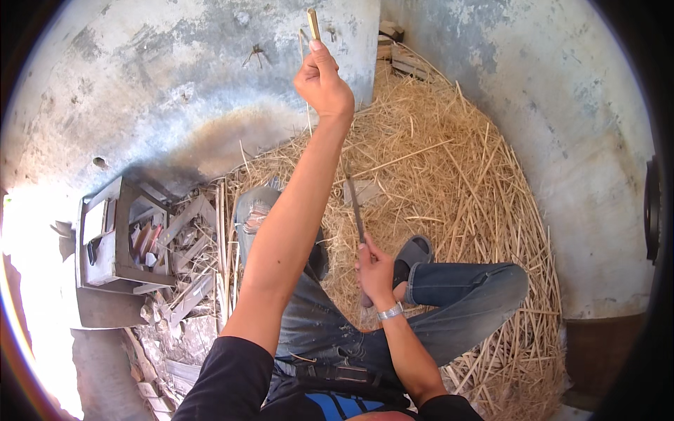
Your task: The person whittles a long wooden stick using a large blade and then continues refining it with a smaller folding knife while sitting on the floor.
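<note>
My left hand [324, 79] is raised high in front of the wall. It grips a short, pale stick of split bamboo or wood [314, 25], whose end sticks up past the thumb. Beside that hand runs a thin bent strip [301, 44]; whether it is attached to the stick I cannot tell. Low between the legs, my right hand [375, 271] is closed around the handle of a long, narrow, dark-bladed knife [355, 197]. The blade points away from me over the shavings, and its far end is hard to make out.
Pale shavings and strips [421, 131] cover the floor around my jeans-clad legs [463, 310]. One foot wears a grey sandal [416, 252]. An old wooden cabinet [124, 268] stands left, near wood scraps [195, 252]. Weathered walls [174, 63] rise ahead and to the right.
</note>
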`<state>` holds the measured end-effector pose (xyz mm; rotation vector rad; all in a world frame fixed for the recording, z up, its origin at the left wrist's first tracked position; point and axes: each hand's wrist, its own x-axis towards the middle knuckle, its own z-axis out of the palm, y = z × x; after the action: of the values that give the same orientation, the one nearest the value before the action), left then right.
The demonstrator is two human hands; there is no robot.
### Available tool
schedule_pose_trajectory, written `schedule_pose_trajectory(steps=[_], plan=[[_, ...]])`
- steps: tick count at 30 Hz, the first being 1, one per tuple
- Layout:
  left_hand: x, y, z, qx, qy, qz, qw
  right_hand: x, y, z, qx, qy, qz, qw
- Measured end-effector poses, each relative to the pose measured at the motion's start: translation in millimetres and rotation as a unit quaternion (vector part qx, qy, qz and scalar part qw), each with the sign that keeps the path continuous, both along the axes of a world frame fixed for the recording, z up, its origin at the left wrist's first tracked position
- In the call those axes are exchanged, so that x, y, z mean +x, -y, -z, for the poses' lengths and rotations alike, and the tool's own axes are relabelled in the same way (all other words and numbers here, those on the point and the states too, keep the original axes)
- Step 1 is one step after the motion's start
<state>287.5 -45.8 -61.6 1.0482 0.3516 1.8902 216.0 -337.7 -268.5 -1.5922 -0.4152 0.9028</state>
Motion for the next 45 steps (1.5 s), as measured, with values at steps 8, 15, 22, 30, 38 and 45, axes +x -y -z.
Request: schedule_pose_trajectory(steps=[8,15,22,30,38,45], plan=[[-11,-7,0,-0.011,0.002,-0.010,1.000,43,-30,-102,0.131,-0.104,0.009,0.986],[-18,-6,-1,-0.039,-0.012,-0.009,0.999,41,-17,-55,0.108,0.110,0.013,0.988],[-25,-13,0,-0.054,-0.016,-0.018,0.998,4,-6,-14,0.035,-0.042,-0.020,0.998],[-29,-17,1,-0.043,-0.024,-0.054,0.997,-15,-35,42,-0.044,0.193,-0.038,0.980],[-33,-23,8,-0.039,-0.014,-0.036,0.999,3,-35,85,-0.079,0.234,-0.040,0.968],[-52,-35,4,-0.051,-0.019,-0.072,0.996,-22,-43,82,0.001,0.262,-0.023,0.965]])
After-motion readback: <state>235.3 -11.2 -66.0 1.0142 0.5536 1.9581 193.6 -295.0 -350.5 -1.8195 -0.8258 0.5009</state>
